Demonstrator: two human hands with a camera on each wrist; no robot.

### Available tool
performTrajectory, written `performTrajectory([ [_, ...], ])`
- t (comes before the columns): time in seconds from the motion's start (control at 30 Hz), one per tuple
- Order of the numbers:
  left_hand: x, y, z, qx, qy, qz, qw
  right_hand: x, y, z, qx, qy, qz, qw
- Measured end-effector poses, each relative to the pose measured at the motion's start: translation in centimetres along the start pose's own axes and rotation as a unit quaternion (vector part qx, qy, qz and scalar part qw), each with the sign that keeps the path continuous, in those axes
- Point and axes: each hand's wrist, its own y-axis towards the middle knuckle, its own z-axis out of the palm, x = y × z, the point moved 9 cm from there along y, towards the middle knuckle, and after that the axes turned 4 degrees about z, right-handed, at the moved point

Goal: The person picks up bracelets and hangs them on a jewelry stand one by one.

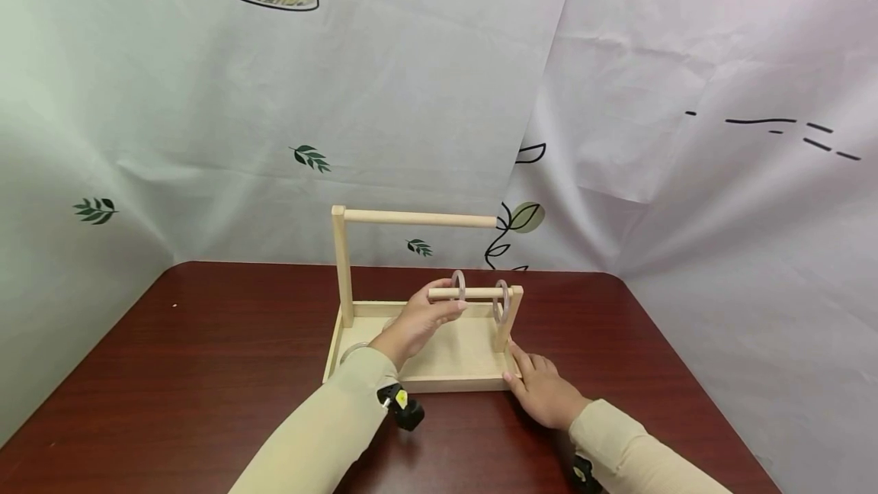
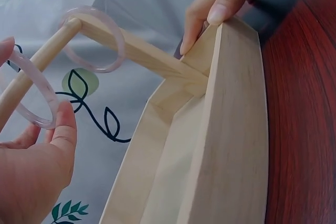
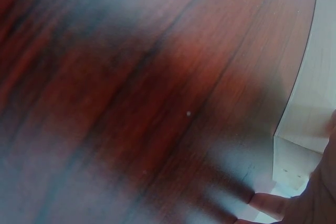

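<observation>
A pale wooden stand (image 1: 453, 385) has a tray base, with a tall bar at the left and a lower bar (image 1: 480, 293) at the right. My left hand (image 1: 420, 320) pinches a translucent pinkish bangle (image 2: 39, 80), which encircles the lower bar near its free end. A second bangle (image 2: 119, 40) hangs on the same bar close to its post. My right hand (image 1: 544, 391) grips the tray's front right corner, thumb at the front wall and fingers along the right side. Another bangle (image 1: 347, 353) shows in the tray's left part, partly hidden by my left sleeve.
The stand sits on a dark red wooden table (image 1: 171, 372). The tall upper bar (image 1: 418, 218) stretches rightward above my left hand. A light cloth (image 1: 411, 97) with plant prints hangs behind the table.
</observation>
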Motion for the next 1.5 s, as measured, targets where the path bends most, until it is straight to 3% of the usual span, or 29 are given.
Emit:
performTrajectory([
  [0.37, 0.6, 0.2, 0.5, -0.006, -0.038, 0.0, 0.9992, -0.2, 0.1, 0.0, -0.003, -0.004, 0.002, 1.0],
  [0.87, 1.2, 0.4, 1.0, 0.007, -0.014, 0.003, 0.9999, -0.1, 0.0, 0.0, -0.002, 0.002, 0.002, 1.0],
  [1.5, 1.7, 0.4, 1.0, -0.004, -0.037, 0.008, 0.9993, -0.3, 0.2, 0.2, -0.005, 0.0, 0.005, 1.0],
])
